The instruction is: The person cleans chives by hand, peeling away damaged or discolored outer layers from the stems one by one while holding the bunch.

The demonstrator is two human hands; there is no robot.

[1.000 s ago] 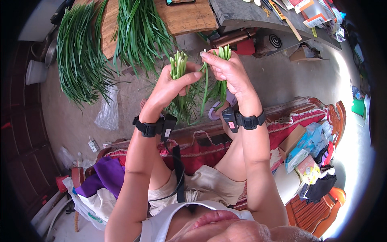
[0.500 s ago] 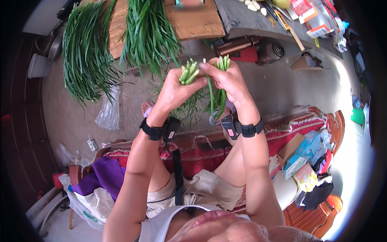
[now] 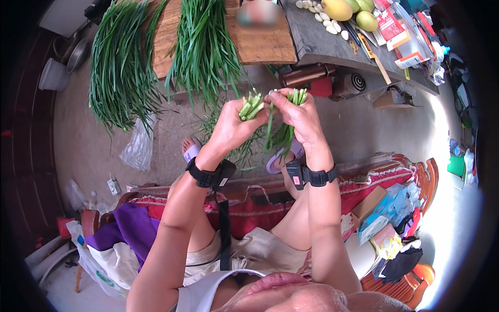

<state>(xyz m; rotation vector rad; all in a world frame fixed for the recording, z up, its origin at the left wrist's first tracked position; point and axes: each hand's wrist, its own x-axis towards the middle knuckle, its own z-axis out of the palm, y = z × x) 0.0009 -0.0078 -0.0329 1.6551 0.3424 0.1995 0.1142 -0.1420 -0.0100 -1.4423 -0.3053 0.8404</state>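
Note:
My left hand (image 3: 230, 127) is closed round a bunch of garlic chives (image 3: 251, 107), its pale stem ends sticking up beside the thumb. Close by on the right, my right hand (image 3: 303, 118) grips a second bunch of chives (image 3: 283, 139), whose green leaves hang below the palm. Its thumb and forefinger pinch at a single stalk between the two hands; the fingertips nearly meet the left hand's. Beyond the hands, two large heaps of chives, a left heap (image 3: 118, 67) and a middle heap (image 3: 200, 49), drape over the edge of a wooden board (image 3: 263, 46).
Garlic cloves (image 3: 326, 23), yellow-green fruit (image 3: 367, 21), a yellow utility knife (image 3: 366, 46) and packets lie on the grey tabletop (image 3: 317, 47). Below, scraps of chive leaves (image 3: 213, 122) and a clear plastic bag (image 3: 139, 145) litter the floor. A red-covered bench (image 3: 358, 188) is under me.
Both hands, still holding their bunches, sit slightly lower in the picture. The view has shifted, so more of the table and fruit shows. The stalk between the hands now hangs shorter.

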